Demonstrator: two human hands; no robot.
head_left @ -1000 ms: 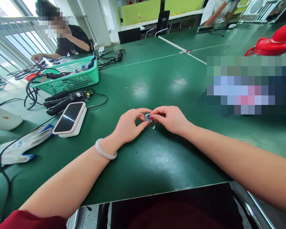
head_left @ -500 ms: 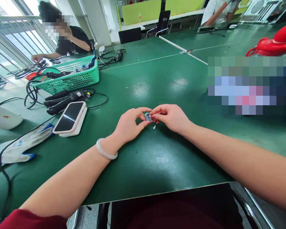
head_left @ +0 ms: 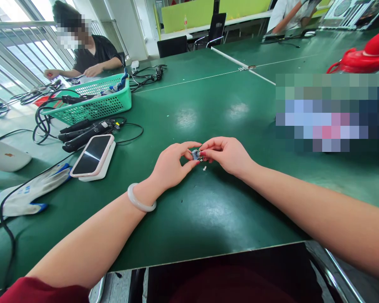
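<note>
A small blue-grey electronic part [head_left: 196, 155], like a tiny circuit board, sits between my two hands just above the green table [head_left: 164, 235]. My left hand [head_left: 173, 165] pinches it from the left between thumb and fingers. From the right, my right hand [head_left: 228, 155] has its thumb and index fingertips closed at the part's edge; whether something smaller is between them is hidden. Just below, a tiny whitish scrap [head_left: 204, 168] lies on the tabletop.
To the left lie a phone on a white box [head_left: 93, 156], black handheld devices with cables [head_left: 85, 134], a work glove [head_left: 31, 191] and a green basket [head_left: 91, 107]. A red-lidded container [head_left: 360, 59] stands at right. Another person [head_left: 91, 52] sits at far left.
My right hand has shifted very slightly at the part, while my left hand keeps its pinch. Across the table, the other person's raised hand has come down to the tabletop.
</note>
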